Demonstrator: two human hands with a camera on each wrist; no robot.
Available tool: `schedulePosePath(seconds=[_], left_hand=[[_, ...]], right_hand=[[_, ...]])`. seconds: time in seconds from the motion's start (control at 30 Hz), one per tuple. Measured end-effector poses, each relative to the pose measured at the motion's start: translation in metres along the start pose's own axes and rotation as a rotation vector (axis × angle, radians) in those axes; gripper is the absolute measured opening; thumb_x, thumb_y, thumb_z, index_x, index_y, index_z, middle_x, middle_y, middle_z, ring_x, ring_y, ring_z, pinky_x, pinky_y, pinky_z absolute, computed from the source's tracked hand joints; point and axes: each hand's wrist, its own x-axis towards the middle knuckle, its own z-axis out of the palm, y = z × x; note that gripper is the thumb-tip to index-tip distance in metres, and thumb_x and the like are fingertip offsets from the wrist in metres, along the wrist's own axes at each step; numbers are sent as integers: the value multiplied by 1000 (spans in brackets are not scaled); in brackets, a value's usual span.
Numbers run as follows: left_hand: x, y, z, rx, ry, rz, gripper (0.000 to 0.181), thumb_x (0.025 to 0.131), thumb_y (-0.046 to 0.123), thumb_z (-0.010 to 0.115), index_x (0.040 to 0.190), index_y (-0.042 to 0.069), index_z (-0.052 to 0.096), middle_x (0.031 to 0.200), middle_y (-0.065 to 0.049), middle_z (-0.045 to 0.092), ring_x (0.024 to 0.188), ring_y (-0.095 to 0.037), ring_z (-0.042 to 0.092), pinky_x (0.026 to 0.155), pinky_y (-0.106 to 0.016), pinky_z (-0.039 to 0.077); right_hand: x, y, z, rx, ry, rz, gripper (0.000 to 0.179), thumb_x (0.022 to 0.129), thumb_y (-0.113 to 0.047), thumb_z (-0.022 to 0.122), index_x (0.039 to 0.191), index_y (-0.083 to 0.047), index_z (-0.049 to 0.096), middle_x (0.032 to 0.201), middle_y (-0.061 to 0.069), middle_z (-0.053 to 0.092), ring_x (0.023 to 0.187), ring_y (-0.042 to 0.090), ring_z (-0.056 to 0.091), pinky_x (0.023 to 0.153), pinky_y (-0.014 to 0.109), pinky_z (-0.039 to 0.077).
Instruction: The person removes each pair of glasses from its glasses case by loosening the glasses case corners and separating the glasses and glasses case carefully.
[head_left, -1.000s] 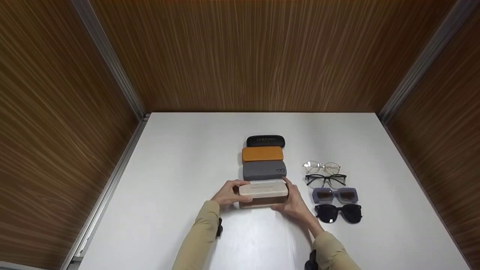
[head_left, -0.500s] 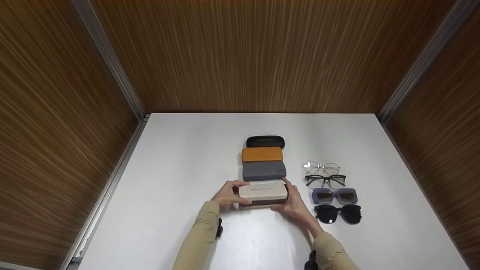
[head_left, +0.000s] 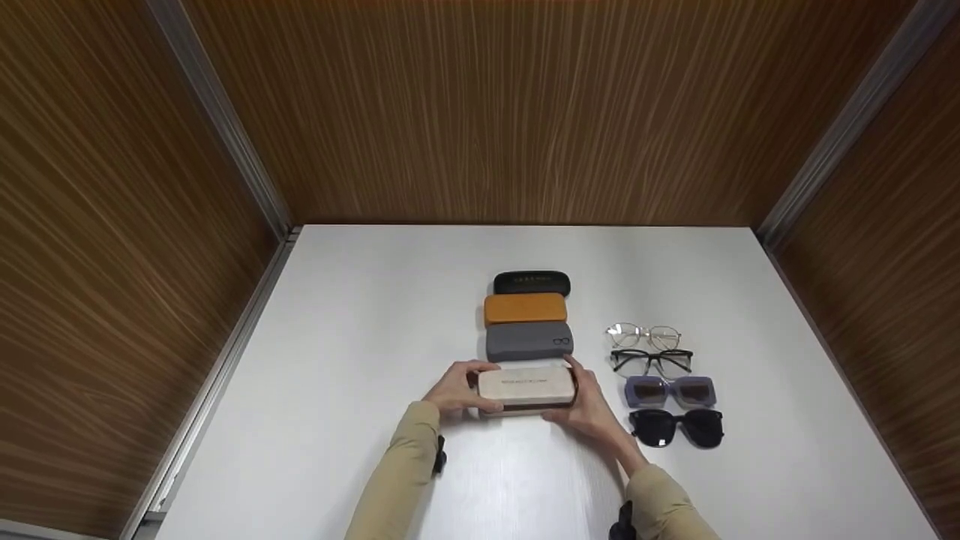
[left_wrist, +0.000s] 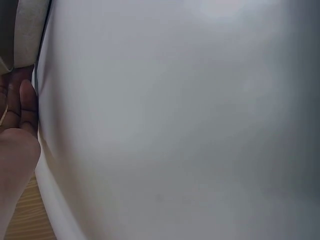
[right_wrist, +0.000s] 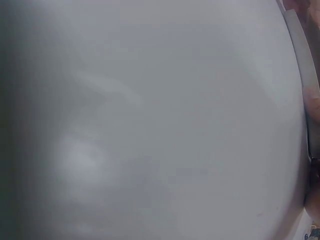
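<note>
A cream glasses case (head_left: 526, 385) with small lettering on its lid sits at the front of a column of cases. A thin dark gap shows along its front between lid and base. My left hand (head_left: 454, 388) grips its left end, thumb at the front and fingers behind. At the right end my right hand (head_left: 592, 409) holds it, thumb low on the front, forefinger at the back corner. The left wrist view catches only one end of the case (left_wrist: 29, 32) and some curled fingers (left_wrist: 28, 100). Just a strip of the case (right_wrist: 301, 50) appears in the right wrist view.
Behind the cream case lie a grey case (head_left: 529, 341), an orange case (head_left: 525, 308) and a black case (head_left: 532, 283). To the right are thin-framed glasses (head_left: 664, 335), black-framed glasses (head_left: 652, 360), purple sunglasses (head_left: 670, 391) and black sunglasses (head_left: 677, 428). Wood-grain panels (head_left: 480, 112) enclose the white table (head_left: 322, 337).
The cream case's lid has come down at the front, so the dark gap has narrowed and the lettering faces up more. Both hands keep their places on it.
</note>
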Motion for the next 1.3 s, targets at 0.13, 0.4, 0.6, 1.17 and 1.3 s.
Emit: schedulePosePath(seconds=[0.13, 0.4, 0.6, 1.17, 1.3], left_hand=[[0, -3, 0, 32, 1, 34, 68, 70, 23, 93, 130, 5, 66, 110, -6, 69, 85, -7, 55, 77, -18, 46], [-1, 0, 1, 48, -2, -22, 68, 71, 17, 92, 132, 6, 64, 118, -10, 67, 90, -9, 56, 84, -23, 48], [-1, 3, 1, 55, -1, -54, 67, 71, 16, 92, 132, 9, 64, 119, -9, 68, 93, -11, 58, 89, -29, 49], [-2, 3, 4, 93, -5, -94, 71, 69, 15, 92, 133, 14, 60, 124, -6, 63, 105, -16, 57, 99, -39, 46], [-3, 5, 5, 83, -12, -104, 72, 70, 14, 92, 134, 13, 59, 125, -7, 62, 104, -16, 55, 98, -38, 45]], right_hand=[[0, 0, 0, 3, -2, 2, 112, 61, -13, 95, 152, 5, 31, 133, 29, 55, 127, 43, 48, 117, 60, 33], [0, -1, -1, 31, -14, 21, 114, 62, -13, 96, 153, 4, 30, 133, 26, 55, 127, 41, 48, 116, 59, 33], [1, -1, -1, 49, -18, 35, 115, 62, -13, 96, 155, 2, 30, 131, 23, 57, 126, 38, 49, 116, 57, 33], [1, 0, 0, 38, -32, 31, 113, 63, -10, 95, 155, 1, 29, 136, 26, 53, 128, 41, 46, 119, 58, 31], [0, 1, 0, 36, -32, 25, 112, 64, -10, 94, 155, 1, 30, 136, 26, 53, 128, 41, 46, 119, 58, 31]])
